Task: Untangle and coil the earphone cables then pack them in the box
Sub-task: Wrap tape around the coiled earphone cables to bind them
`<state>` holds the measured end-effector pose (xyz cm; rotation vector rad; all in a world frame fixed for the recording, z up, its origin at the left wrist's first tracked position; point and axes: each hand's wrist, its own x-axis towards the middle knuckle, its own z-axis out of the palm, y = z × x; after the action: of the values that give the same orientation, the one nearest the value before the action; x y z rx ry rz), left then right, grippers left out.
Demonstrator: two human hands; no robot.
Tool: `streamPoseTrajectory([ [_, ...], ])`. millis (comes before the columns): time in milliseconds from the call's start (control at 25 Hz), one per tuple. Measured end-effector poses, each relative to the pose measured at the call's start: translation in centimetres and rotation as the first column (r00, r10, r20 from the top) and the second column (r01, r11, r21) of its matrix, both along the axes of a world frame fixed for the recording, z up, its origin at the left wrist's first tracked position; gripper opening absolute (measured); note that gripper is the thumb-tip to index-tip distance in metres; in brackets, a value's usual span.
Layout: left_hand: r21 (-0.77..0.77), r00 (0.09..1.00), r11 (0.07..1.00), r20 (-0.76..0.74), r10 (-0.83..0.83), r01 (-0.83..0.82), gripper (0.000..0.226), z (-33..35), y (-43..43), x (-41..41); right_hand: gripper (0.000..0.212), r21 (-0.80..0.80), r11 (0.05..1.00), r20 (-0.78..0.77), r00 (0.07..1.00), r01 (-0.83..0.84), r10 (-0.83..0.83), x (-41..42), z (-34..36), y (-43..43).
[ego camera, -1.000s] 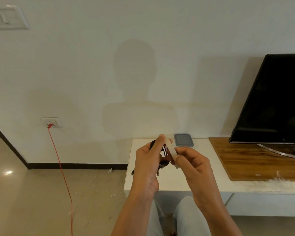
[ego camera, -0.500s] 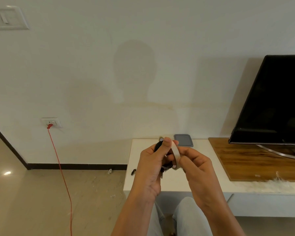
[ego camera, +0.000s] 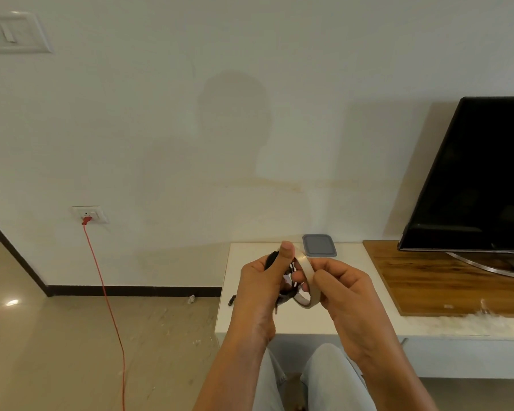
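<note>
No legible text, label, brand, number or sign anywhere in view.
Surfaces checked:
- black flat television screen [ego camera: 472, 173]: dark, no logo readable
- white wall switch plate [ego camera: 12, 32]: blurred, no marking readable
- white wall socket [ego camera: 89, 214]: too small to tell
- grey square lidded plastic box [ego camera: 319, 245]: lid plain
- beige tape roll [ego camera: 309, 274]: no print readable
- black coiled earphone cable [ego camera: 272, 258]: too small to tell

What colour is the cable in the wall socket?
Red: the thin red cable hangs from the white wall socket, best in the head view.
</note>
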<state>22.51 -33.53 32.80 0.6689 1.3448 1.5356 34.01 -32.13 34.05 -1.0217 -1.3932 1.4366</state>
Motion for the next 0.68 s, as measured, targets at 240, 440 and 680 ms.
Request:
streamPoseTrajectory([
  [240, 0.306, 0.752, 0.951, -0.616, 0.234, -0.046, 0.028, -1.1, -0.2, -1.7, 0.021, -0.096, 0.993, 0.007, 0.998, 0.068, -0.067, 0.6, 0.7, 0.3],
  [440, 0.376, 0.627, 0.903, -0.76, 0.174, 0.206, 0.031, -1.5, 1.2, -2.8, 0.027, -0.142, 0.987, 0.044, 0.996, 0.077, -0.072, 0.7, 0.8, 0.7],
  [680, 0.432, 0.716, 0.882, -0.675, 0.179, 0.188, 0.023, -2.0, 1.7, -2.8, 0.024, -0.124, 0.992, -0.018, 1.0, -0.001, -0.002, 1.1, 1.4, 0.5],
])
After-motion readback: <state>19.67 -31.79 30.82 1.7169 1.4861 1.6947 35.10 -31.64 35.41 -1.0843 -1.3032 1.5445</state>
